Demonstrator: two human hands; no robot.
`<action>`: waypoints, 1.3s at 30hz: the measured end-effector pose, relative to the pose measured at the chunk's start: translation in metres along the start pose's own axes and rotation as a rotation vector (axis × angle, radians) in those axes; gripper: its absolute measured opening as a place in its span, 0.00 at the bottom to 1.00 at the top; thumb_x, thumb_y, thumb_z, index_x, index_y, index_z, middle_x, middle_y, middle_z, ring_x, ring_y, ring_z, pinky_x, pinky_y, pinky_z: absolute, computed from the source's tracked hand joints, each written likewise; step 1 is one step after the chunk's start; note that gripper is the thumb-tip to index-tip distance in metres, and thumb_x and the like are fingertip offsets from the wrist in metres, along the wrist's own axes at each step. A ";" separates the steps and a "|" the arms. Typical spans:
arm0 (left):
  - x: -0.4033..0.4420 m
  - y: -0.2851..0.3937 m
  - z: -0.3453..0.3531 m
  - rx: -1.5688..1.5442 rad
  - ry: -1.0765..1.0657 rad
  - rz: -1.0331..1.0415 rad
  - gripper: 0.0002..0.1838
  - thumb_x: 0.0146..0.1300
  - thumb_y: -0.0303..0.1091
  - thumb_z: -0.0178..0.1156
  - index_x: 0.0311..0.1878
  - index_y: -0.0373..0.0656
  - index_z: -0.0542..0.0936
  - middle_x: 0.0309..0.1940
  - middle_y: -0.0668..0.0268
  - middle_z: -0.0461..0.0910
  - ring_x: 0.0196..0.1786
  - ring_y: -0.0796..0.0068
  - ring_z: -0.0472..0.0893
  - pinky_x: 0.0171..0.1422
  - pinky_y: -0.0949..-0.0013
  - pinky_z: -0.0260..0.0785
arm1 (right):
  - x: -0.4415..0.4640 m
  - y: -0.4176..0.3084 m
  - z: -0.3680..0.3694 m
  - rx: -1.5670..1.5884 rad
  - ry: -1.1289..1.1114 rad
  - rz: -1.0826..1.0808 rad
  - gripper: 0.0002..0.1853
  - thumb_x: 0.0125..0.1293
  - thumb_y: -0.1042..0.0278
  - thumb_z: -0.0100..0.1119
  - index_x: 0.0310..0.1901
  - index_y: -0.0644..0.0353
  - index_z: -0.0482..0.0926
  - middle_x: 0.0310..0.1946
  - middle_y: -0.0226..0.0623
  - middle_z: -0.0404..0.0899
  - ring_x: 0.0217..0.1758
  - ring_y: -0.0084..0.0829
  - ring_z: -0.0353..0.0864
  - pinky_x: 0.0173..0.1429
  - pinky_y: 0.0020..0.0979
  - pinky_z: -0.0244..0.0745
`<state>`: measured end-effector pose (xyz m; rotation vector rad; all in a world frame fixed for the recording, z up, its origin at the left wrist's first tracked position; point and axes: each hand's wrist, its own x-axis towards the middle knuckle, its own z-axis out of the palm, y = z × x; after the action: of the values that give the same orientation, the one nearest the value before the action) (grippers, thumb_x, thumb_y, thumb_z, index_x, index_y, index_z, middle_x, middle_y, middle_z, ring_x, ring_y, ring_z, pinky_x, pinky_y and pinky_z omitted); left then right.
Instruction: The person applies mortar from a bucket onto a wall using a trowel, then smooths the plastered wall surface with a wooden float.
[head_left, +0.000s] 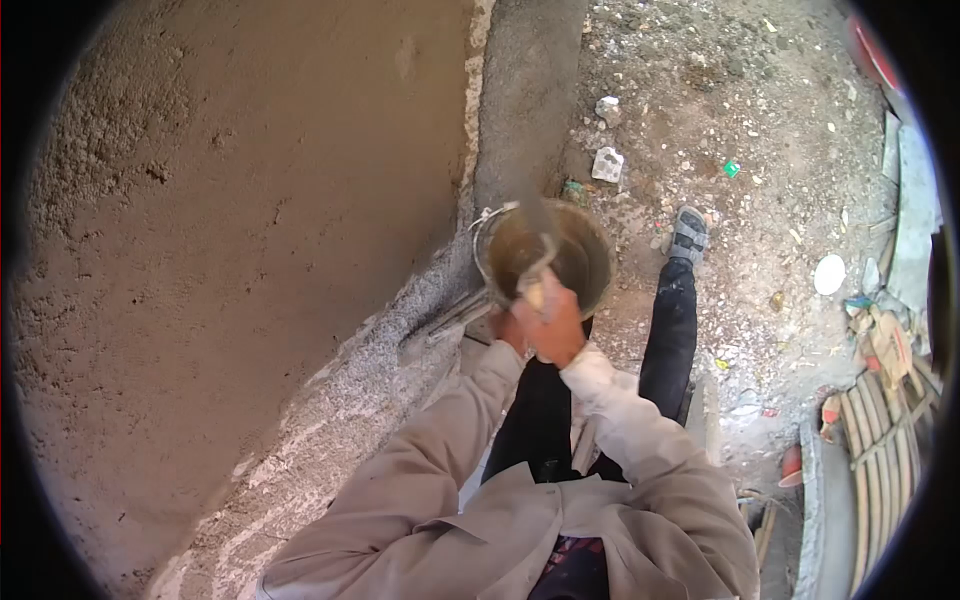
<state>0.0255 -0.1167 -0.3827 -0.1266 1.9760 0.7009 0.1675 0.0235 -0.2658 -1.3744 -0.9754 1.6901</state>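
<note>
My right hand (556, 325) is closed around the light handle of a trowel (535, 293), over the near side of a bucket (603, 245). The trowel's bent metal neck shows above the fist, and its blade is smeared by motion over the bucket's far rim. A brownish wet mix seems to lie inside the bucket. Partly behind my right hand, my left hand (506, 330) is beside the bucket's near left rim, blurred. Its fingers are hidden, so what it holds, if anything, does not show. Left of it, a long greyish bar-like tool (452, 318) lies at the wall's foot.
A brown plastered wall (300, 180) fills the left, with a rough ledge (350, 385) along its base. Rubble lies on the ground, with white broken chunks (607, 164) ahead. My sandalled foot (689, 236) stands right of the bucket. Bundled poles (880, 450) lie at right.
</note>
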 end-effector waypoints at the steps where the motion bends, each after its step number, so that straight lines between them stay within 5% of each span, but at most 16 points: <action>1: 0.012 -0.004 0.021 0.032 -0.006 0.002 0.05 0.56 0.27 0.64 0.36 0.43 0.79 0.28 0.71 0.77 0.32 0.76 0.78 0.32 0.67 0.69 | -0.006 0.015 -0.039 -0.042 0.042 0.136 0.16 0.59 0.68 0.63 0.46 0.66 0.74 0.29 0.50 0.81 0.31 0.50 0.84 0.37 0.43 0.77; 4: -0.005 0.014 0.134 -0.046 0.023 0.109 0.22 0.40 0.24 0.67 0.44 0.32 0.77 0.32 0.64 0.80 0.34 0.68 0.78 0.36 0.65 0.71 | -0.026 0.080 -0.153 -0.471 0.082 0.224 0.21 0.61 0.69 0.62 0.54 0.70 0.75 0.35 0.56 0.82 0.42 0.58 0.84 0.44 0.44 0.78; 9: -0.037 0.035 0.261 0.073 -0.266 0.165 0.28 0.48 0.22 0.68 0.57 0.33 0.77 0.35 0.65 0.83 0.37 0.72 0.82 0.39 0.68 0.75 | -0.022 0.092 -0.290 -0.582 -0.016 0.271 0.24 0.52 0.70 0.67 0.51 0.72 0.76 0.36 0.53 0.83 0.40 0.51 0.85 0.48 0.44 0.79; 15: -0.062 0.028 0.310 0.091 -0.379 -0.068 0.34 0.57 0.28 0.72 0.65 0.38 0.66 0.50 0.60 0.79 0.44 0.69 0.83 0.41 0.66 0.81 | 0.033 0.079 -0.343 -0.476 0.123 0.531 0.32 0.66 0.59 0.61 0.65 0.71 0.65 0.42 0.57 0.82 0.47 0.55 0.82 0.51 0.46 0.76; 16: -0.074 0.031 0.303 0.134 -0.314 -0.024 0.34 0.57 0.28 0.72 0.64 0.39 0.66 0.50 0.60 0.79 0.45 0.69 0.83 0.41 0.66 0.81 | 0.037 0.151 -0.364 -0.577 0.155 0.456 0.39 0.68 0.53 0.59 0.70 0.73 0.59 0.46 0.59 0.82 0.52 0.56 0.81 0.57 0.47 0.74; 17: -0.079 0.025 0.287 0.156 -0.287 0.022 0.32 0.58 0.28 0.72 0.63 0.40 0.67 0.48 0.61 0.79 0.45 0.70 0.83 0.40 0.66 0.81 | 0.040 0.223 -0.385 -0.683 0.192 0.384 0.45 0.69 0.46 0.57 0.74 0.75 0.54 0.50 0.61 0.82 0.57 0.56 0.81 0.63 0.47 0.71; 19: -0.080 0.002 0.242 0.184 -0.264 0.112 0.27 0.59 0.29 0.71 0.59 0.42 0.70 0.44 0.64 0.80 0.43 0.71 0.83 0.37 0.66 0.79 | 0.048 0.247 -0.392 -0.924 0.107 0.504 0.39 0.70 0.40 0.53 0.64 0.74 0.71 0.55 0.65 0.79 0.61 0.59 0.77 0.74 0.48 0.60; 20: -0.085 -0.004 0.212 0.268 -0.263 0.148 0.21 0.61 0.32 0.70 0.54 0.43 0.73 0.40 0.66 0.81 0.41 0.71 0.83 0.36 0.68 0.77 | 0.054 0.277 -0.406 -1.372 -0.330 0.419 0.33 0.71 0.43 0.53 0.58 0.70 0.78 0.48 0.64 0.82 0.54 0.56 0.82 0.70 0.51 0.65; 22: -0.095 -0.008 0.150 0.283 -0.239 0.159 0.11 0.64 0.36 0.67 0.45 0.46 0.78 0.34 0.68 0.82 0.37 0.69 0.83 0.34 0.67 0.74 | 0.039 0.259 -0.392 -1.567 -0.277 0.141 0.22 0.71 0.55 0.53 0.54 0.66 0.79 0.35 0.53 0.85 0.37 0.45 0.86 0.54 0.49 0.78; 23: -0.098 -0.012 0.119 0.211 -0.210 0.128 0.08 0.65 0.38 0.66 0.41 0.47 0.80 0.31 0.68 0.83 0.35 0.68 0.84 0.35 0.65 0.73 | 0.024 0.220 -0.365 -1.119 0.062 0.171 0.17 0.70 0.61 0.53 0.52 0.64 0.79 0.30 0.48 0.83 0.31 0.39 0.85 0.44 0.43 0.80; 25: -0.074 -0.047 0.033 1.190 -0.174 0.872 0.09 0.64 0.41 0.65 0.38 0.46 0.82 0.33 0.64 0.86 0.36 0.59 0.85 0.40 0.55 0.74 | -0.007 0.159 -0.334 -0.546 0.331 0.292 0.12 0.68 0.69 0.52 0.49 0.62 0.80 0.24 0.40 0.80 0.23 0.32 0.82 0.30 0.36 0.79; 26: -0.082 -0.048 0.002 1.264 -0.131 0.592 0.10 0.63 0.40 0.64 0.41 0.46 0.83 0.37 0.62 0.87 0.40 0.53 0.85 0.45 0.49 0.72 | -0.019 0.154 -0.328 -0.428 0.297 0.381 0.11 0.68 0.71 0.51 0.48 0.62 0.80 0.24 0.38 0.79 0.21 0.30 0.80 0.26 0.33 0.77; 28: -0.059 -0.084 -0.077 1.789 -0.022 0.728 0.10 0.63 0.39 0.62 0.42 0.46 0.85 0.36 0.61 0.87 0.42 0.54 0.86 0.45 0.52 0.73 | -0.046 0.156 -0.319 -0.459 0.188 0.433 0.11 0.67 0.71 0.53 0.48 0.61 0.79 0.24 0.36 0.78 0.19 0.28 0.78 0.22 0.31 0.75; 32: 0.016 -0.143 -0.214 2.047 0.250 0.360 0.13 0.70 0.40 0.52 0.41 0.55 0.88 0.38 0.60 0.86 0.46 0.56 0.85 0.47 0.48 0.76 | -0.124 0.191 -0.317 -0.486 0.184 0.614 0.11 0.66 0.70 0.56 0.48 0.62 0.79 0.24 0.35 0.78 0.17 0.26 0.76 0.21 0.30 0.73; 37: 0.120 -0.173 -0.334 1.597 0.225 0.124 0.16 0.64 0.41 0.62 0.54 0.53 0.84 0.45 0.63 0.85 0.48 0.62 0.84 0.46 0.55 0.77 | -0.230 0.276 -0.379 -1.128 0.054 0.550 0.09 0.62 0.69 0.59 0.43 0.61 0.82 0.31 0.42 0.84 0.31 0.39 0.84 0.39 0.39 0.80; 39: 0.173 -0.198 -0.353 0.818 0.292 -0.111 0.18 0.65 0.46 0.63 0.56 0.53 0.83 0.49 0.62 0.83 0.52 0.62 0.82 0.49 0.52 0.74 | -0.233 0.257 -0.357 -1.214 0.078 0.528 0.09 0.61 0.69 0.60 0.41 0.60 0.83 0.34 0.45 0.85 0.38 0.43 0.85 0.48 0.41 0.79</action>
<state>-0.2632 -0.4304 -0.4920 0.1665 2.3623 -0.2440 0.5346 -0.2597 -0.4464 -2.6168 -1.8435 1.3169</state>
